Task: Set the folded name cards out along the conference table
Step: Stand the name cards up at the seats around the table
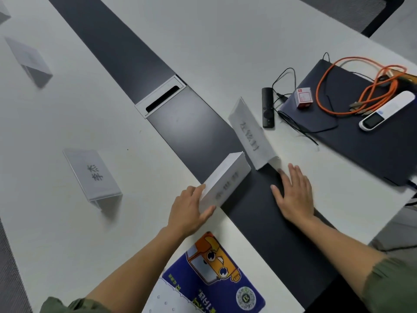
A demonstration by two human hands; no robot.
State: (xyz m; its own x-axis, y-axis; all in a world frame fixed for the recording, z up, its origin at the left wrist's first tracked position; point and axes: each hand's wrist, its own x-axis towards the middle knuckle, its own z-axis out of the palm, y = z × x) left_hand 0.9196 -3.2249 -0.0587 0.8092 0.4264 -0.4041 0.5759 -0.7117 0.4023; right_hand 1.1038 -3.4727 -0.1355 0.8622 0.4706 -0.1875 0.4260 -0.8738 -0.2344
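My left hand (191,211) grips the near end of a white folded name card (225,179) that lies across the edge of the table's dark centre strip (191,123). A second folded card (250,132) stands just beyond it, on the strip's right edge. My right hand (293,193) lies flat on the dark strip with straight fingers, its fingertips close to that second card's near end. Another card (92,175) stands on the white tabletop (67,120) to the left, and one more card (28,57) is at the far left.
A cable box lid (160,96) is set in the strip. To the right lie a black remote (267,107), a dark folder (361,123) bearing an orange cable (338,86), a small red-and-white box (304,97) and a white device (385,110). A blue cartoon sheet (214,274) lies near me.
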